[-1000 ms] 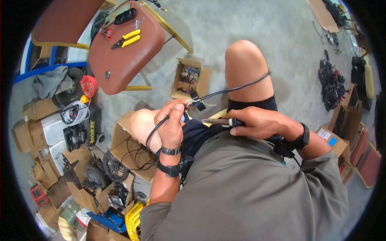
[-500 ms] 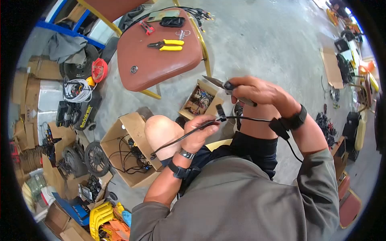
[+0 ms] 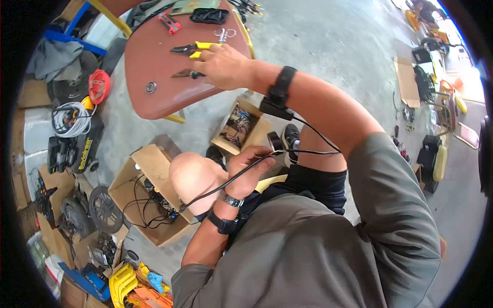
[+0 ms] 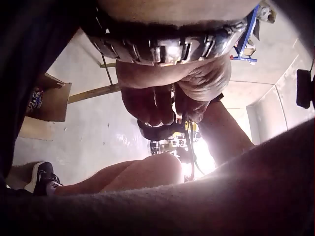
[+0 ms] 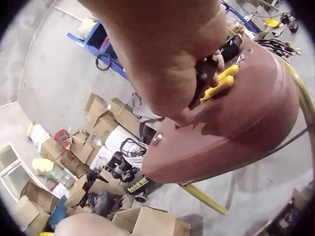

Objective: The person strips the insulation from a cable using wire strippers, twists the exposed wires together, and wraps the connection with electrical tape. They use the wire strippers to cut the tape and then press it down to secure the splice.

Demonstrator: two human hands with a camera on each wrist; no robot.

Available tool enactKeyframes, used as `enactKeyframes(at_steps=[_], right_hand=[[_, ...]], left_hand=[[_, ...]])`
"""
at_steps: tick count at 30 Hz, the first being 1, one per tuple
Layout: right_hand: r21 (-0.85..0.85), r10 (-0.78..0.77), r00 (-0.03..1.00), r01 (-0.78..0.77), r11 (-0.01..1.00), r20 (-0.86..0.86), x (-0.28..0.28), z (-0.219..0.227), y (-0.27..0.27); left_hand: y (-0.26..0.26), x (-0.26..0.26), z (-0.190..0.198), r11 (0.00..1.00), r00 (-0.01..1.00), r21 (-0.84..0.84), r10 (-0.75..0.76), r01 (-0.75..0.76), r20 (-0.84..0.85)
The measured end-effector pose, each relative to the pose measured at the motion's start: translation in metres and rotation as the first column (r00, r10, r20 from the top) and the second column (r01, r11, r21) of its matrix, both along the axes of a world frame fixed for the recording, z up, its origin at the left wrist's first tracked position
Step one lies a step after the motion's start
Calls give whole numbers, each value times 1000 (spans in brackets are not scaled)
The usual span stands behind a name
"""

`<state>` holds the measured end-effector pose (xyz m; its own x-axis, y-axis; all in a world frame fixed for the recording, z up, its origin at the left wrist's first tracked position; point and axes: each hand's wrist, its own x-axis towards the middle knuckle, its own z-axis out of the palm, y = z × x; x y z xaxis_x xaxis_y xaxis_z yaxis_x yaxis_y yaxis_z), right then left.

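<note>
My right hand (image 3: 224, 66) reaches over the brown chair seat (image 3: 154, 56), holding pliers (image 3: 185, 74) whose metal nose points left, low over the seat. In the right wrist view, the dark plier handle (image 5: 203, 81) shows inside the curled fingers. Right beside them lie yellow-handled wire strippers (image 3: 190, 49), partly covered by the fingers. Over the lap, my left hand (image 3: 247, 173) pinches a black cable (image 3: 215, 190) that runs across both legs. A black, ring-like piece (image 3: 274, 140) sticks up at its fingertips; the left wrist view shows it as a dark band (image 4: 160, 131).
On the seat are a bearing (image 3: 150, 87), a red cutter (image 3: 169, 23), small scissors (image 3: 224, 35) and a black case (image 3: 209, 16). Open cardboard boxes stand on the floor, one with cables (image 3: 154, 195), one with small parts (image 3: 239, 126). Wheels (image 3: 105, 208) and cartons line the left.
My right hand has carried the pliers from the lap up and left to the chair seat, beside the wire strippers. My left hand keeps hold of the cable. The view has shifted.
</note>
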<state>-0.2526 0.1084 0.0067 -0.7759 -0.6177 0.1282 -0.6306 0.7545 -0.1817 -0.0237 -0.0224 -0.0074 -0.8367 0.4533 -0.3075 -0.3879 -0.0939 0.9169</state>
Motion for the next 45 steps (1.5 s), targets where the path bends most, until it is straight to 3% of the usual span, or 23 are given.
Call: enactKeyframes(at_steps=[2,3,4,6,7,9,11,14,17,19,22,29,35,38,39,40,43,45], right_hand=[[44,-26,999,27,999,-19,4,-4,4],[65,-36,999,38,997,-30,8,-2,6],[28,-46,998,45,999,38,15,4,12],[-51,-64,985,73,996,163,35,22,32],[-77,-100,940,131,988,328,49,33,44],[-197,60,902,28,980,427,79,34,81],[-143,-18,761,145,979,649,119,53,105],[-201,-72,659,329,923,749,177,71,126],[-235,-38,628,345,909,777,203,58,137],[-334,3,682,353,874,731,212,49,139],[-383,47,673,361,850,738,216,53,135],[-538,172,658,405,739,733,231,40,134],[-600,195,751,312,737,631,238,39,128],[-521,182,704,301,799,686,228,47,131],[-542,194,739,265,797,646,219,43,127],[-522,176,736,270,809,654,213,43,130],[-370,38,753,278,887,657,192,59,145],[-336,-32,754,330,882,656,169,61,142]], left_hand=[[-3,-3,1,996,999,-86,-27,23,-43],[-2,-3,1,999,1000,-50,-2,2,-11],[-2,-5,4,996,998,-90,1,-7,-66],[0,-4,-1,999,999,-32,35,-36,-21],[1,-5,0,996,997,-76,33,-38,-66],[1,-3,-6,995,999,-92,31,-34,-26],[0,1,-11,996,999,-83,38,-36,24],[2,2,-15,995,995,-104,2,-12,-97],[6,6,-14,994,989,-109,-38,22,-146],[8,8,-13,987,976,-158,-69,36,-204],[12,15,1,988,999,-147,-41,38,-16],[2,30,13,970,991,-219,-84,105,103],[12,28,-6,999,997,-25,-30,28,-75],[24,23,-9,999,996,6,-52,53,-73],[20,18,-12,998,999,67,-18,20,-32],[25,17,-14,979,906,-194,-141,67,-399],[30,21,-8,994,925,-100,-69,34,-374],[29,18,-5,987,879,-155,-112,45,-463]])
